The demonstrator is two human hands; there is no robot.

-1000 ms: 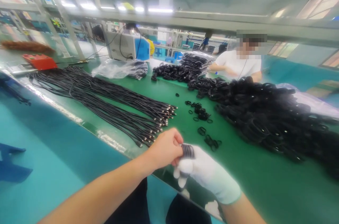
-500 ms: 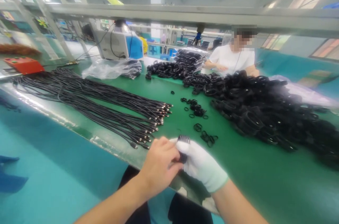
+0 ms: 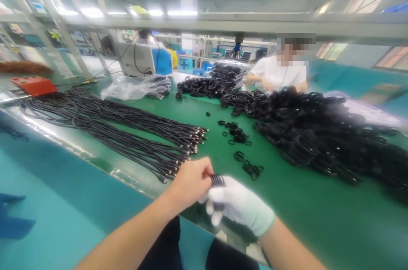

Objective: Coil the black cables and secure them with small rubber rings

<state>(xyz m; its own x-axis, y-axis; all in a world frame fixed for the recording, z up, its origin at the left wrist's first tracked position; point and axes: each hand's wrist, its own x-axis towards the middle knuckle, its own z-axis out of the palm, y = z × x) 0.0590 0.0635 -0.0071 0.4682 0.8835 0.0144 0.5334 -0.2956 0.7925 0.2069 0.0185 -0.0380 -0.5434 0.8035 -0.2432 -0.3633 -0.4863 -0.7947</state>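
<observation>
A green-topped workbench (image 3: 302,206) fills most of the view, its near edge slanting down from the left toward the lower right. A large heap of black loops (image 3: 318,134) covers its right side and trails off toward the far edge. Black cables (image 3: 149,121) lie in two long bundles over the left half, nearly parallel to the near edge, their metal-tipped ends pointing to the middle. A co-worker in a white top (image 3: 280,72) is beyond the far edge, behind the heap. A grey and blue machine (image 3: 137,59) stands toward the far left corner, with a clear plastic bag (image 3: 124,85) just in front of it and a stack of wrapped black bundles (image 3: 226,75) farther right along the far edge. A red box (image 3: 33,86) sits at the left end, beside the cables. The right hand (image 3: 240,202), in a white glove, is above the near edge, fingers curled closed around a row of black rings (image 3: 218,180). The left hand (image 3: 189,180), bare, has its fingers bent inward, tips against the left side of that row; I cannot tell whether they pinch a ring. Smallest are the loose black rings (image 3: 237,131), scattered between the cable ends and the heap.
</observation>
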